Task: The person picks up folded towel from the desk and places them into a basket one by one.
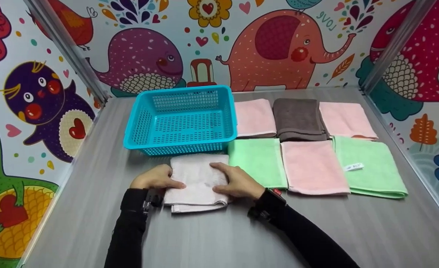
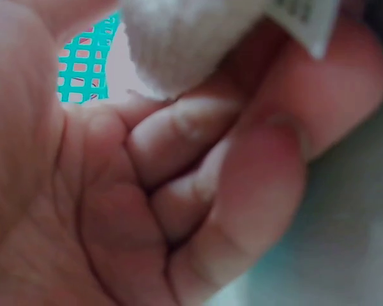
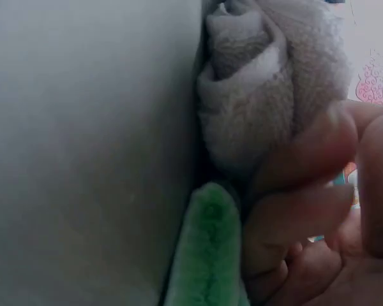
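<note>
A folded pale pinkish-white towel [image 1: 195,182] lies on the table in front of the blue basket. At its left edge, my left hand [image 1: 154,178] grips it with the thumb on top; in the left wrist view the other fingers [image 2: 179,134] curl by the towel [image 2: 185,44], where a white label [image 2: 306,22] sticks out. My right hand [image 1: 240,181] holds the right edge, thumb and index finger on top. The right wrist view shows fingers [image 3: 293,223] against the towel's folded side [image 3: 249,108], next to a green towel edge [image 3: 207,248].
An open blue basket [image 1: 130,143] stands behind the pale towel. To the right lie two rows of folded towels: pink [image 1: 255,118], brown [image 1: 299,117] and pink [image 1: 348,119] behind; green [image 1: 258,162], pink [image 1: 314,167] and green [image 1: 372,180] in front. Printed panels [image 1: 204,48] enclose the table.
</note>
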`<state>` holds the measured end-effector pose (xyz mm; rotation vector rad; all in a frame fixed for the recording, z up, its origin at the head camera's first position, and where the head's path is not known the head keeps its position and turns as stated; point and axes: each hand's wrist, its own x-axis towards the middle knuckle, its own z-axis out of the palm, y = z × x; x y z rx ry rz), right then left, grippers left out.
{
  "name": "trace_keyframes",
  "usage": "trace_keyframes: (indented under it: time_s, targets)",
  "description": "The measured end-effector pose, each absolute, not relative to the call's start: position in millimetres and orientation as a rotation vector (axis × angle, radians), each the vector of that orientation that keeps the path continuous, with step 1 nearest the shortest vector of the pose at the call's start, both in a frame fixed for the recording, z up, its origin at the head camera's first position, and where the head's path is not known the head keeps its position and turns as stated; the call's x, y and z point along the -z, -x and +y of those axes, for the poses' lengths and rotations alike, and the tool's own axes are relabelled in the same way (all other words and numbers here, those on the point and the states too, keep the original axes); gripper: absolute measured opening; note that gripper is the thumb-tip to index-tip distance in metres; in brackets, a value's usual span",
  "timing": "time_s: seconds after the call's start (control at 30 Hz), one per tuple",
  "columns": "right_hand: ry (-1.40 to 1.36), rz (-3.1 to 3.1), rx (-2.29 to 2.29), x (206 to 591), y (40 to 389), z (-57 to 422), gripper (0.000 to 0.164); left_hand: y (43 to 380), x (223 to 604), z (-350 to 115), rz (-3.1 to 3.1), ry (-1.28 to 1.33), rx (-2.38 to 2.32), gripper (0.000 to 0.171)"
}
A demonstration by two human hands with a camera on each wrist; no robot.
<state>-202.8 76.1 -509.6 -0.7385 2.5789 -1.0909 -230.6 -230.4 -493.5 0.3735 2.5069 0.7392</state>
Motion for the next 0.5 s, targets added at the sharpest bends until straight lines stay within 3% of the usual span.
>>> trace_keyframes:
  time_s: [0.27,0.5]
  targets:
    - [0.854,2.636,1.017,480.5,196.6,83.9,0.07,217.1,461.8,-222.7,2.543,-0.431,-0.734,0.056]
    - [0.961,2.707,0.999,437.2,188.0,102.2,0.069,205.1,423.7,-219.0,2.561,-0.563,-0.827,0.039]
